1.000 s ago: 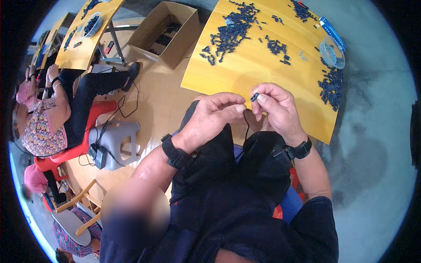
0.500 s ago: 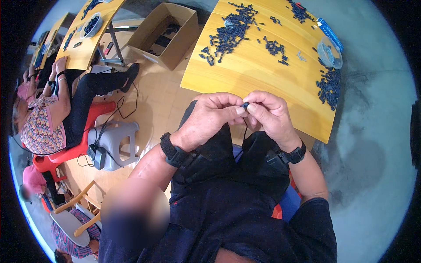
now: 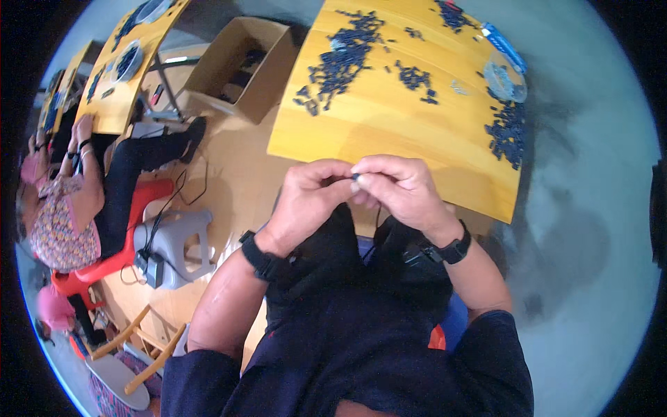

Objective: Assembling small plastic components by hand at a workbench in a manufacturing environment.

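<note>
My left hand [image 3: 309,201] and my right hand [image 3: 403,191] meet in front of the table's near edge, over my lap. Between their pinched thumbs and fingertips is a small black plastic piece [image 3: 355,177], mostly covered by the fingers. Both hands are closed on it. Beyond them, a large heap of small black pieces [image 3: 340,62] lies on the yellow wooden table [image 3: 306,139]. A smaller pile of black pieces [image 3: 415,78] sits to its right, and another heap [image 3: 506,133] lies along the right edge.
A transparent tub [image 3: 515,90] and a blue packet [image 3: 501,47] stand at the table's right edge, near small silvery bits [image 3: 458,87]. An open cardboard box [image 3: 274,69] is on the floor. Left are a grey stool [image 3: 174,243], cables and a seated person [image 3: 66,229].
My two hands, still together, appear farther left in the picture, and the fingers now cover more of the black piece. The whole view has shifted, moving the table left.
</note>
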Demonstrator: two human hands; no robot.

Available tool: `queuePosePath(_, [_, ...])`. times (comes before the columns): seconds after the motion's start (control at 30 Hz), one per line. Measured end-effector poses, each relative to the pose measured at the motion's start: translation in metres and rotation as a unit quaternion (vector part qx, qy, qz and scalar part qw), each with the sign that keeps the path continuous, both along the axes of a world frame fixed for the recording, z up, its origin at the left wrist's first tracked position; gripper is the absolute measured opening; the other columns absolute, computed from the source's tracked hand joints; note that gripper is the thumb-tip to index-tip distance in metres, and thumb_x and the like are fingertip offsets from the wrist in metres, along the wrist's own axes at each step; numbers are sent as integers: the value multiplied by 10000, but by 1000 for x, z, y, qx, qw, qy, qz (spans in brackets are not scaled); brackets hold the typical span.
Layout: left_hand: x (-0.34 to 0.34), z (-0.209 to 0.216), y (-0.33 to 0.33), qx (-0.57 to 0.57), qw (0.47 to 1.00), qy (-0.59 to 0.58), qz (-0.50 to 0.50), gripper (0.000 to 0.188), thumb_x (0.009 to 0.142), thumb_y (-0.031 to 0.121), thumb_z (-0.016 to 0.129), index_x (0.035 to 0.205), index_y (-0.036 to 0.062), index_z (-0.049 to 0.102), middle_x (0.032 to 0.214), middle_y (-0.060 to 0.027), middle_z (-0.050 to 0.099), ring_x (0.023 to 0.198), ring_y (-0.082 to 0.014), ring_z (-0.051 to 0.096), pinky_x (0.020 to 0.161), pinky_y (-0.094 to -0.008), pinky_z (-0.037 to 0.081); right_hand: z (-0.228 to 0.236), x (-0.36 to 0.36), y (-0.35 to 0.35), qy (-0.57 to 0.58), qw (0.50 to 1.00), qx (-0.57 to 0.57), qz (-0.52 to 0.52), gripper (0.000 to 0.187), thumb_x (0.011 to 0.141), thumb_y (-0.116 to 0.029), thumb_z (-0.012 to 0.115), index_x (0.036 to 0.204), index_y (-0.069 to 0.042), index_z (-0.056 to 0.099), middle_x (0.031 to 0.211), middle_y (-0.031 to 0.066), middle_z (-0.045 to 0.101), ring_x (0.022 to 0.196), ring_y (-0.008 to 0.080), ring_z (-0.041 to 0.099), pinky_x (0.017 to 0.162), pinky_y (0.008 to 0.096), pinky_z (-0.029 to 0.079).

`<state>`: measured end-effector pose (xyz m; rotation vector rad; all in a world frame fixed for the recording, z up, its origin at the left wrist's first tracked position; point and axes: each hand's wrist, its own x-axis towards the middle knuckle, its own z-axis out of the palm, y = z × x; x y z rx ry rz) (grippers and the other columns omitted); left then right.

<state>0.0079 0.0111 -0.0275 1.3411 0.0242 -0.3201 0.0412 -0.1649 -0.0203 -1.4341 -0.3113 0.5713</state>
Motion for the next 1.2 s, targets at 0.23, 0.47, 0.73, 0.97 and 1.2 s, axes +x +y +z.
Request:
queuePosePath(0.23, [-3,-2,0,34,999,18,18,279,804,-59,646,1075,-28,585,887,-52,636,781,-106,615,701,-236,500,-1,8,-3,92,993,-50,61,153,916,-109,560,956,11,646,785,65,653,613,108,631,529,228,537])
queuePosePath(0.47, [-6,-9,0,110,991,-66,27,283,793,-63,650,1063,21,635,855,-57,650,761,-122,612,685,-253,484,-13,9,-10,249,966,40,49,167,890,-116,610,916,49,601,764,101,642,550,124,625,471,242,546])
queuePosePath(0.73, [1,-3,2,171,974,-147,-15,201,767,-19,673,963,18,695,772,-95,663,706,-197,624,648,-287,470,-20,10,-5,321,941,101,22,212,875,-135,648,898,29,516,758,125,647,505,128,615,421,235,528])
queuePosePath(0.97, [-3,1,3,198,969,-131,-62,105,757,-6,684,861,9,690,738,-75,641,693,-179,595,666,-285,458,-24,21,-17,316,947,31,54,172,890,-162,632,866,-10,555,702,70,619,461,127,587,425,239,505])
queuePosePath(1.2, [-3,-9,6,148,985,-89,-21,89,761,-27,662,842,2,685,763,-69,634,733,-167,574,715,-271,445,-71,153,-127,-311,819,-435,-208,127,809,-61,554,891,-15,640,829,199,644,815,353,631,721,410,500])
